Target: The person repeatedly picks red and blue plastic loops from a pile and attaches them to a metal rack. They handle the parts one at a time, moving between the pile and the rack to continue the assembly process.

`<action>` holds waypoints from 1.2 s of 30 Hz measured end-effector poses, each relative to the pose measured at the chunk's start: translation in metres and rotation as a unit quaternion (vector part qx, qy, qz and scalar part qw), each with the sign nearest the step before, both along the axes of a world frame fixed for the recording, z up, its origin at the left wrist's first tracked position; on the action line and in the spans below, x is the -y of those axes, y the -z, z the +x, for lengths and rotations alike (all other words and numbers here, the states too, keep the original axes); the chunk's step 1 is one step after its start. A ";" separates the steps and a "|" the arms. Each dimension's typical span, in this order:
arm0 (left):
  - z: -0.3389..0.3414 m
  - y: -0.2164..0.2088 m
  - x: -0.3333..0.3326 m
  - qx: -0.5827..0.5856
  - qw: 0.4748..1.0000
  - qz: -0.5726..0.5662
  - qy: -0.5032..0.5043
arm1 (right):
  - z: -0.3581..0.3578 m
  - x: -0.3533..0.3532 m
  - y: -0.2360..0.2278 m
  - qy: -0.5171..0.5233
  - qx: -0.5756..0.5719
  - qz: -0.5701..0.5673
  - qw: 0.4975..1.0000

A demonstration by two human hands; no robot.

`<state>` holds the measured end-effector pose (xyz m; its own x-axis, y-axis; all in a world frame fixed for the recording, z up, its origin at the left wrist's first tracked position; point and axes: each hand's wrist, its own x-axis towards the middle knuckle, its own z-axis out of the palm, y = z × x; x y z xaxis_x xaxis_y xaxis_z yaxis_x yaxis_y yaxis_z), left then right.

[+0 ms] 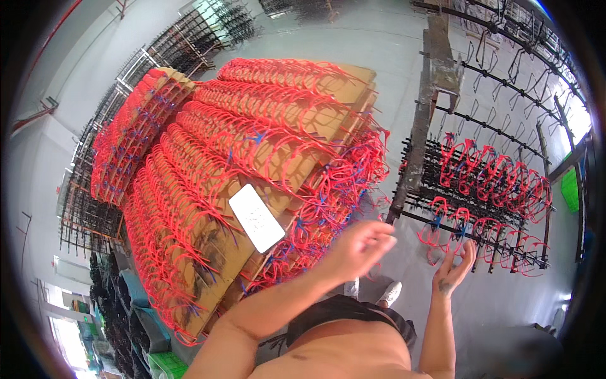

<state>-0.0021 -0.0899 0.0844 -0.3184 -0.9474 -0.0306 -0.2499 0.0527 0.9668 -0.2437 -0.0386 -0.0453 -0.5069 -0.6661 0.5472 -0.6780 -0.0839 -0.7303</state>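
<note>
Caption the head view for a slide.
Left hand and right hand near a dark rack hung with red loops, beside brown boards covered in rows of more.

Black bottoms (344, 311) and white shoes (392, 293) are worn, arms (278, 304) bare; a dark mark (445, 286), perhaps a tattoo, is seen below the right hand (456, 268).

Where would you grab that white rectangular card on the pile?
Probably by its near short end: the white card looks flat, with that end angled toward the person, so the left hand could pinch it from the right.
</note>
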 end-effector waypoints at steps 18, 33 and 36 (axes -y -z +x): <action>0.241 -0.077 0.133 0.418 0.840 -0.243 -0.245 | 0.238 0.193 -0.150 -0.315 -0.336 -0.039 0.887; 0.208 -0.113 0.097 -0.236 0.956 -0.156 -0.074 | 0.104 0.066 -0.182 -0.489 0.056 0.136 0.860; 0.159 -0.120 0.061 -0.089 0.981 -0.165 -0.057 | 0.075 0.001 -0.148 -0.498 0.430 0.128 0.742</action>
